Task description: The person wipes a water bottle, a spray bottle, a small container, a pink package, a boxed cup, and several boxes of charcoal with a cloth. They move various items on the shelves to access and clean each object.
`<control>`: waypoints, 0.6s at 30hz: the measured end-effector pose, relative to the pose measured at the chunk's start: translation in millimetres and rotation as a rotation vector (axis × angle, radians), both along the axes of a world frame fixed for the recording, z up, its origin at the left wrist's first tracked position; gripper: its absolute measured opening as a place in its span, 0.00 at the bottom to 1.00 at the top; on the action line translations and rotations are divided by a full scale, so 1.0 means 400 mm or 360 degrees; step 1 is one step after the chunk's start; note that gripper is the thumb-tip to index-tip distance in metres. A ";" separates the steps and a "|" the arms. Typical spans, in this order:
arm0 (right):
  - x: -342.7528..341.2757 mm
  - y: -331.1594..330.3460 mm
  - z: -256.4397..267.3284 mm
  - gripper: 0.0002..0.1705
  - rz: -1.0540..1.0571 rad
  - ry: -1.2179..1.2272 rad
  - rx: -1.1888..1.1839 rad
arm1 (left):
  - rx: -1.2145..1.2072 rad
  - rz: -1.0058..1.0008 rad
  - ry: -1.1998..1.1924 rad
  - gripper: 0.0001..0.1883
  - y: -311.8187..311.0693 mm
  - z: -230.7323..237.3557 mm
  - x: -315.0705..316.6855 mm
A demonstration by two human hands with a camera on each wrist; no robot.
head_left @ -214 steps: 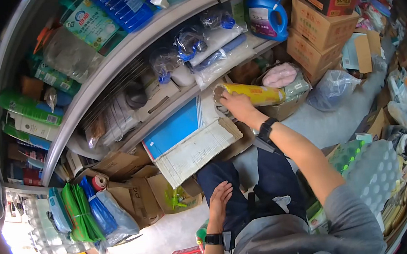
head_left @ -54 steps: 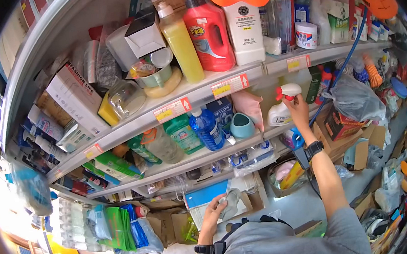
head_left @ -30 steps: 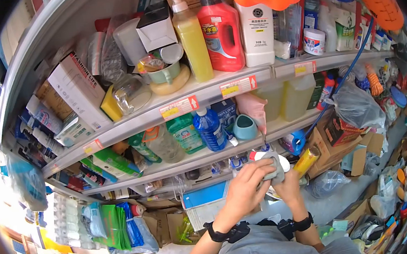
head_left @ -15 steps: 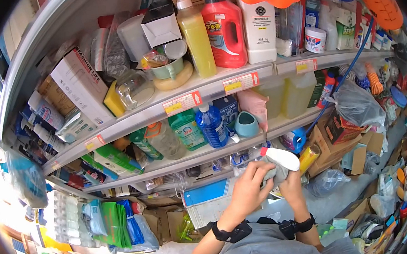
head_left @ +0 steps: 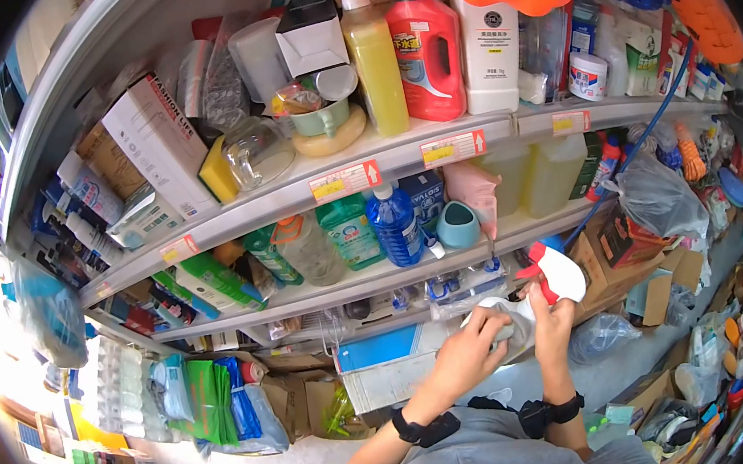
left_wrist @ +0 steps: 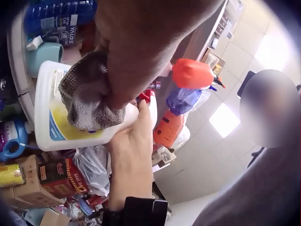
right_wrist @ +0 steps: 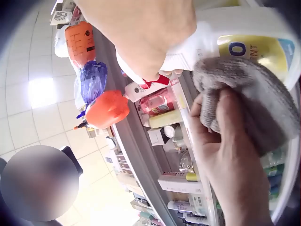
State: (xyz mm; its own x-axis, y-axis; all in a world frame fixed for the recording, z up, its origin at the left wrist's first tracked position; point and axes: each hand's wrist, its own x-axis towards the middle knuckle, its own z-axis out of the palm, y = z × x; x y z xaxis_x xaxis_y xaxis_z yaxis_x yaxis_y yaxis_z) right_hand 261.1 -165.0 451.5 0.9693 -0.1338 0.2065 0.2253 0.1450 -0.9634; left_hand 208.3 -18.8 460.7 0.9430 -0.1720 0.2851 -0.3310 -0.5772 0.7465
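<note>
Left of and just below the left fingers, in the head view, is a white carton with a blue panel (head_left: 385, 369); the teal holder (head_left: 458, 225) stands on the shelf (head_left: 514, 225) above them. The left fingers (head_left: 486, 322) are curled in on a grey cloth (head_left: 512, 321), thumb over it, pressing it to the side of the spray bottle (left_wrist: 44, 101). The cloth looks soft and easily bunched. The bottle lies between the two sets of fingers, leaning with its head to the right; how far, I cannot tell. Its body is probably stiff, smooth plastic, hard to break, though slippery if damp; its fill, and so its weight, cannot be told. The right fingers (head_left: 561, 313) are closed round its neck, just under the white-and-red spray head (head_left: 561, 273). That narrow neck seems the best hold, with the fingers kept off the red trigger (left_wrist: 145, 96) and a palm under the base if it proves heavy. Right of these fingers are the brown cardboard boxes (head_left: 602, 274), with a clear plastic bag (head_left: 603, 337) below.
</note>
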 end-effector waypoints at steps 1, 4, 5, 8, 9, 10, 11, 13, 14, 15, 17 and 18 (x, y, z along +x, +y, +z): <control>0.001 0.003 0.004 0.08 0.0006 0.0001 0.0003 | 0.0041 0.0022 -0.0009 0.16 0.002 -0.010 -0.007; 0.001 0.006 0.008 0.08 0.0005 -0.0080 -0.0044 | 0.0073 0.0080 -0.0034 0.16 0.034 -0.056 -0.019; 0.009 0.003 0.000 0.08 -0.0026 -0.0104 0.0021 | 0.0063 0.0113 -0.0065 0.17 0.052 -0.080 -0.019; 0.013 0.003 0.020 0.07 -0.0054 -0.0135 0.0095 | -0.0064 0.0292 0.0032 0.17 0.087 -0.116 -0.031; 0.015 0.001 0.020 0.07 -0.0013 -0.0165 0.0072 | -0.0193 0.0387 0.0070 0.16 0.093 -0.111 -0.032; 0.015 0.000 0.018 0.08 0.0029 -0.0191 0.0046 | -0.0256 0.0473 0.0005 0.17 0.088 -0.104 -0.031; 0.010 0.005 0.017 0.08 0.0036 -0.0183 0.0042 | -0.0259 0.0480 0.0013 0.17 0.084 -0.092 -0.028; 0.002 0.030 0.021 0.08 0.0109 -0.0118 0.0038 | -0.0099 0.0382 -0.0488 0.18 0.076 -0.066 -0.015; -0.005 0.051 0.037 0.06 0.0127 -0.0101 0.0110 | -0.0057 0.0301 -0.0621 0.19 0.064 -0.066 -0.010; -0.007 0.056 0.042 0.06 0.0131 -0.0100 0.0108 | -0.0059 0.0306 -0.0621 0.19 0.055 -0.061 -0.005; -0.011 0.063 0.048 0.07 0.0241 -0.0024 0.0076 | -0.0054 0.0238 -0.0718 0.21 0.045 -0.050 0.006; -0.015 0.070 0.053 0.07 0.0241 -0.0020 0.0077 | -0.0140 0.0292 -0.0687 0.21 0.044 -0.058 0.017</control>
